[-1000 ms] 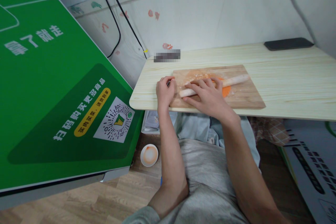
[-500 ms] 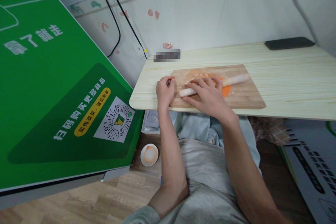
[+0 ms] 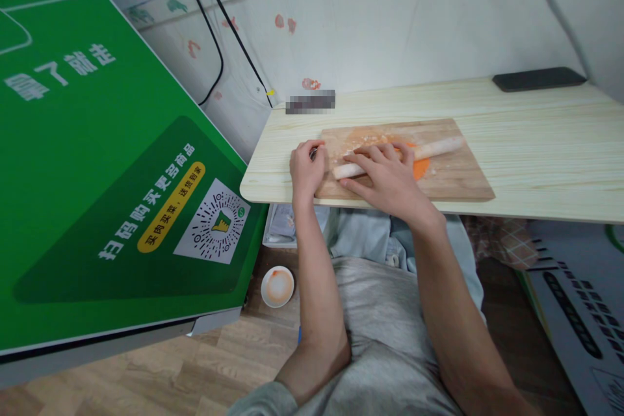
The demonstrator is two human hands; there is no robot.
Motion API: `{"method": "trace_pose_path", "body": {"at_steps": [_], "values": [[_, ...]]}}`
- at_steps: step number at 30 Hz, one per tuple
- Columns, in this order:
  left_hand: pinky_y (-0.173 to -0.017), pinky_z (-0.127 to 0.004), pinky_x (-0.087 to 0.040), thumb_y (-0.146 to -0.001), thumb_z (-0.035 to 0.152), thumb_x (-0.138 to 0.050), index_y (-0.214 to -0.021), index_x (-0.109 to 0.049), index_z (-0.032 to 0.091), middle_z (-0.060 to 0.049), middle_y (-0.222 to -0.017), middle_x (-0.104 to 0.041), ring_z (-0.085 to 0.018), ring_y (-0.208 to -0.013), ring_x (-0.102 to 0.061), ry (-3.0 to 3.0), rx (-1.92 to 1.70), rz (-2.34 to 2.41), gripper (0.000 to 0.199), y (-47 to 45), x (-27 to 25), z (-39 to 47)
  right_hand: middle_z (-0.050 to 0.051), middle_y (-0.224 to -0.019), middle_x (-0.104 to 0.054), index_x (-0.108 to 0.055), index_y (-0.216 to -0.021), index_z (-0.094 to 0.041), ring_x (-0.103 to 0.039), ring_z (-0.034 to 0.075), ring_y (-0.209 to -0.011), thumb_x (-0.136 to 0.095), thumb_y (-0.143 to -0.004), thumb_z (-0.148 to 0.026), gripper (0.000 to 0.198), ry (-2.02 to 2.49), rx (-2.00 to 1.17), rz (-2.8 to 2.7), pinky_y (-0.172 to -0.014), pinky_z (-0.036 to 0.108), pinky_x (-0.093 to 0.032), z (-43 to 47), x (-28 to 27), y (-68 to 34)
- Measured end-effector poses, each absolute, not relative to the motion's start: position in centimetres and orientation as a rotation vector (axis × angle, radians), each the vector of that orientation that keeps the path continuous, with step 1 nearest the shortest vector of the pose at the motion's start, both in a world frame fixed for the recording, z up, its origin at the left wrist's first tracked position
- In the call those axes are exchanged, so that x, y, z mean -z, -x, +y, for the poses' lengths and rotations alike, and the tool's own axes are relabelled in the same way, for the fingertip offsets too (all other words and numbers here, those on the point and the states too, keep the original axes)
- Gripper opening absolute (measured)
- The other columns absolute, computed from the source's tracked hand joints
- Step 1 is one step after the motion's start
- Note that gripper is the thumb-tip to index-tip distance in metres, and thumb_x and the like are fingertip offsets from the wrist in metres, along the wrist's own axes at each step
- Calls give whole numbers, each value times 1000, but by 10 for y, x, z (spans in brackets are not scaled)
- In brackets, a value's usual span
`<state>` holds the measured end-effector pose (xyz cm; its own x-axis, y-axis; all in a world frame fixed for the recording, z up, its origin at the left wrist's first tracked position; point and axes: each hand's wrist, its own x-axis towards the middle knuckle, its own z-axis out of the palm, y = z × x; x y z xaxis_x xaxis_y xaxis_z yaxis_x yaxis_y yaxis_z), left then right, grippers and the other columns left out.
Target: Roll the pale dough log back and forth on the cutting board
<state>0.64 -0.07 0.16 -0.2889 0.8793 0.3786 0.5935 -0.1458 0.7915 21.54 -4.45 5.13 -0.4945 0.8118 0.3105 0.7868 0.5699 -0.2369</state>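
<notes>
A wooden cutting board point(image 3: 463, 175) lies near the table's front edge. On it rests a pale rolling pin point(image 3: 441, 147), tilted up to the right in view, across a flat piece of orange dough point(image 3: 422, 168). My right hand point(image 3: 385, 172) lies over the pin's left half, fingers spread and stretched across it; they hide part of the pin and dough. At the board's left edge my left hand point(image 3: 308, 169) is closed, thumb and forefinger curled round toward that edge. A small dark spot shows inside the curl; I cannot make it out.
The pale wood-grain table point(image 3: 546, 143) stands against a wall. A black flat object point(image 3: 539, 79) lies at its back right, a blurred-out item point(image 3: 311, 102) at the back left. A green panel point(image 3: 121, 162) rises on the left. A white bowl point(image 3: 277, 286) sits below the table.
</notes>
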Motion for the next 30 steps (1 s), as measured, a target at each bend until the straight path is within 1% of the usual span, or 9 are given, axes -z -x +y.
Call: {"method": "trace_pose_path", "body": {"at_steps": [7,18,26,30], "values": [[-108,-43,-59,-102,15,-62,-106,-80,22,-9,-115,-83,-26,-109,-76,-1675,-1418,1824,19,-6,0,0,12,-149,-70,-71,-144,-24,-53,39,-140,-59,-112,-53,45,1306,-93,-2415,-125,58,-24,-44,-50,-215],[-107,-41,-60,-102,16,-61,-106,-80,24,-7,-115,-83,-25,-111,-76,-1698,-1383,1840,21,-4,2,2,14,-150,-70,-70,-145,-23,-52,41,-142,-56,-113,-53,46,1312,-105,-2427,-122,62,-26,-45,-54,-215],[-107,-41,-59,-103,16,-62,-107,-80,22,-8,-115,-83,-25,-110,-76,-1700,-1383,1838,20,-4,0,1,13,-147,-70,-73,-142,-24,-54,41,-136,-59,-111,-55,46,1298,-68,-2397,-120,60,-28,-43,-48,-214],[-107,-39,-59,-103,16,-62,-107,-80,23,-7,-115,-83,-25,-111,-76,-1699,-1382,1849,20,-4,-1,0,13,-147,-71,-73,-140,-24,-54,41,-137,-58,-112,-55,45,1300,-55,-2398,-121,59,-27,-43,-48,-214]]}}
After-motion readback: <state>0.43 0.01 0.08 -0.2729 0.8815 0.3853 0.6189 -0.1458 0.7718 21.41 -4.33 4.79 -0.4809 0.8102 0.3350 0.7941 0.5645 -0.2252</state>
